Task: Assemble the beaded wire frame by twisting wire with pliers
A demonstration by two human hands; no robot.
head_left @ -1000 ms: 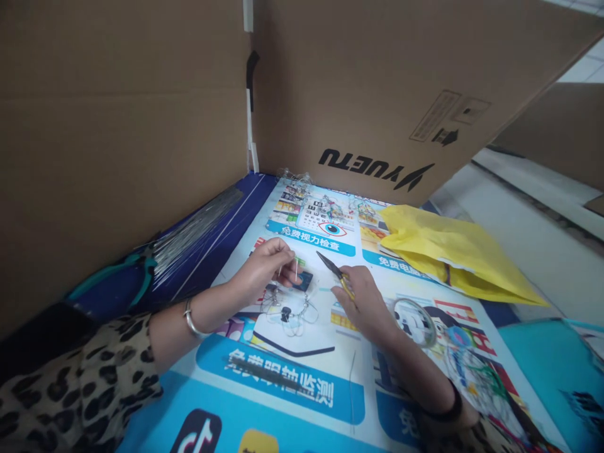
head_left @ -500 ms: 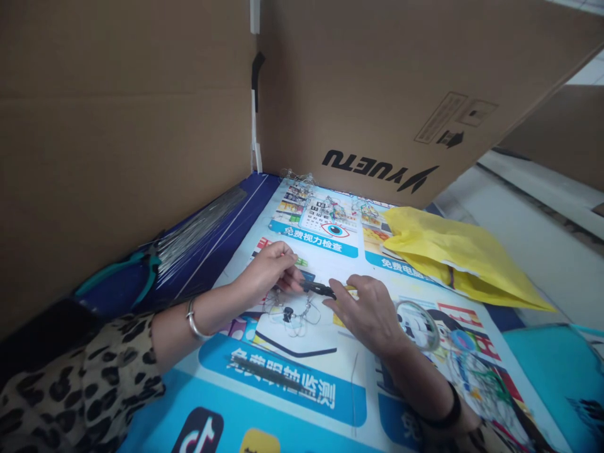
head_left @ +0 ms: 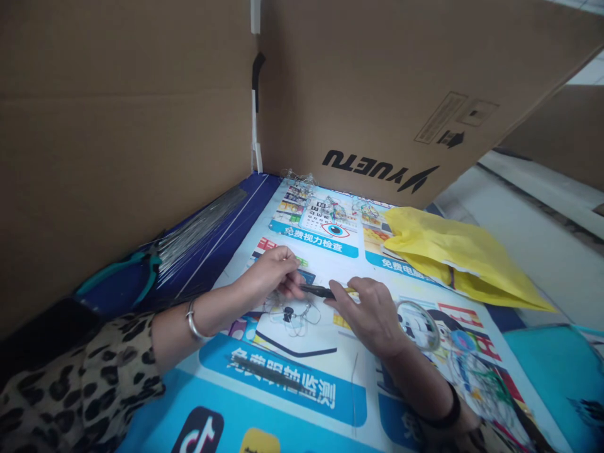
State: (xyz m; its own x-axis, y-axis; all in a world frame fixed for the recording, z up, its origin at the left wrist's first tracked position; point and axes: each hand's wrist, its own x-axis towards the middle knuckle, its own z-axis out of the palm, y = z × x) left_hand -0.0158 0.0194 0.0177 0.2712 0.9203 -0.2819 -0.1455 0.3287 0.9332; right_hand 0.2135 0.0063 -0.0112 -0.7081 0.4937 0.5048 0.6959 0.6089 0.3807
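Observation:
My right hand [head_left: 370,311] is closed around a pair of pliers [head_left: 319,290] with dark jaws and a bit of yellow handle showing. The jaws point left and reach the fingertips of my left hand [head_left: 278,270]. That hand is closed in a pinch, with a thin looped wire piece [head_left: 302,319] hanging just below the fingers. Clear bead-like bits show along its loops. Exactly what the plier tips grip is too small to make out.
Straight wires [head_left: 198,229] and teal-handled pliers [head_left: 120,274] lie at the left. A yellow bag [head_left: 462,251], a roll of clear tape [head_left: 418,325] and tangled wire pieces [head_left: 486,390] are on the right. Cardboard walls [head_left: 377,94] close off the back and left.
The pliers have turned slightly in my right hand, so their jaws show narrower. My left fingers have shifted only a little at the plier tips.

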